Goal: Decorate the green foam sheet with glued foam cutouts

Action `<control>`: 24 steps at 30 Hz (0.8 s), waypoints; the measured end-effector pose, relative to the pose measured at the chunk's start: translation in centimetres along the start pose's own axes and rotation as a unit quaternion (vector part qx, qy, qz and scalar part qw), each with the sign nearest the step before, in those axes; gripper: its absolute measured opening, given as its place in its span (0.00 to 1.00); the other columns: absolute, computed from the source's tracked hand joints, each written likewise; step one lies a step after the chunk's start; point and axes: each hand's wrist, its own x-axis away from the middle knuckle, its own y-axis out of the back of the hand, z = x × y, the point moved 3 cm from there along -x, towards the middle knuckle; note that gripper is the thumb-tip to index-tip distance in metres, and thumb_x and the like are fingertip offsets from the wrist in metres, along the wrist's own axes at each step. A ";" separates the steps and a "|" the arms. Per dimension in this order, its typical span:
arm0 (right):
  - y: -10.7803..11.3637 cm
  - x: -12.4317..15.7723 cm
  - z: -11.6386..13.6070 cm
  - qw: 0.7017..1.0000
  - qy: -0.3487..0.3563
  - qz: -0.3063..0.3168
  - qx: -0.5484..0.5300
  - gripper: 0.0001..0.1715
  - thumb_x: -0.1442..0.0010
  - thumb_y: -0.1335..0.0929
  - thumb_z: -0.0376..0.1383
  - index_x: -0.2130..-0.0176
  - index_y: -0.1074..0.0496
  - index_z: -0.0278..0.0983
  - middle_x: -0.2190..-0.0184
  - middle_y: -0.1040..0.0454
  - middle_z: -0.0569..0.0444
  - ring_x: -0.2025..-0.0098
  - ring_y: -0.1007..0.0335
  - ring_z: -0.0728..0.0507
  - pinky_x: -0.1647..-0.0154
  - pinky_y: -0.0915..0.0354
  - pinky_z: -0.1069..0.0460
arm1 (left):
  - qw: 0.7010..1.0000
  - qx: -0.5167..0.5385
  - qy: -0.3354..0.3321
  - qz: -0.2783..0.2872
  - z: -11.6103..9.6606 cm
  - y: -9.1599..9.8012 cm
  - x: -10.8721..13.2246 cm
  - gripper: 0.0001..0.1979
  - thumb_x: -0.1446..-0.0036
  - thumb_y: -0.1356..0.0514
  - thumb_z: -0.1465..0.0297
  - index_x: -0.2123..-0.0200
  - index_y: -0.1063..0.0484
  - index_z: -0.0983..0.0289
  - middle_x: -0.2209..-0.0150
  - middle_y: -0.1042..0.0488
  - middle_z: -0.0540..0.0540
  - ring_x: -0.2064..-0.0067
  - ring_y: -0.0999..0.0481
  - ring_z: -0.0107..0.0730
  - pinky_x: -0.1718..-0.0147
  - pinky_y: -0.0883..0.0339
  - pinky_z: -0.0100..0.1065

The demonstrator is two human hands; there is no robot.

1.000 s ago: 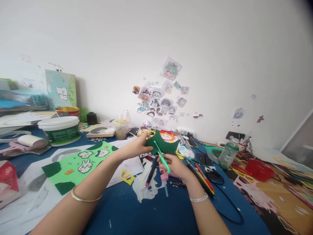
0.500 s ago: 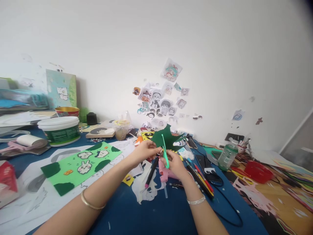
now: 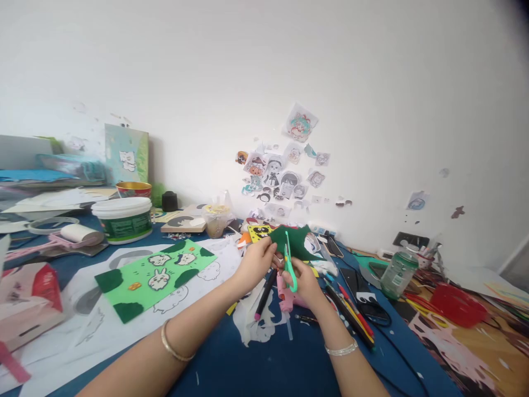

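My right hand is closed around the green handles of a pair of scissors, their blades pointing up and away from me. Close by on the left, my left hand is closed, thumb and fingers pinched at the edge of a dark green sheet. The sheet lies behind the scissor blades, and the fingers partly hide its near edge. A small pale bit shows between the two hands. Beneath them lie a pink glue gun and a black marker.
A light green card with cartoon cutouts lies left on white drawing paper. Behind it stands a white-lidded tub. Pens, a black cable, a clear bottle and a red container are on the right. Stickers cover the wall ahead.
The view has turned left, so things appear farther right. The dark green sheet has tilted lower and turned between my hands. Both hands stay close together, with the scissors still in the right.
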 end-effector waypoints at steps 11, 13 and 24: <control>0.8 0.4 0.5 0.999 -0.043 0.032 -0.011 0.18 0.52 0.29 0.45 0.66 0.32 0.35 0.74 0.32 0.56 0.77 0.37 0.50 0.75 0.37 0.53 | 0.983 -0.114 -0.008 0.141 -1.0 1.6 -0.1 0.13 0.44 0.50 0.60 0.76 0.48 0.59 0.76 0.28 0.48 0.74 0.25 0.33 0.78 0.36 0.32; 0.9 0.5 0.7 0.999 -0.038 0.030 -0.021 0.19 0.50 0.30 0.47 0.65 0.33 0.35 0.74 0.32 0.56 0.77 0.38 0.50 0.76 0.37 0.53 | 0.982 -0.120 -0.035 0.143 -1.1 1.0 0.2 0.12 0.45 0.47 0.61 0.75 0.47 0.59 0.76 0.29 0.48 0.73 0.26 0.33 0.77 0.39 0.31; 0.3 0.5 1.0 0.998 -0.015 0.052 -0.036 0.25 0.53 0.31 0.54 0.68 0.34 0.36 0.76 0.33 0.57 0.80 0.38 0.50 0.79 0.37 0.53 | 0.974 -0.199 -0.107 -0.011 0.0 -0.2 0.7 0.09 0.42 0.53 0.66 0.74 0.48 0.59 0.77 0.38 0.46 0.74 0.37 0.30 0.74 0.44 0.32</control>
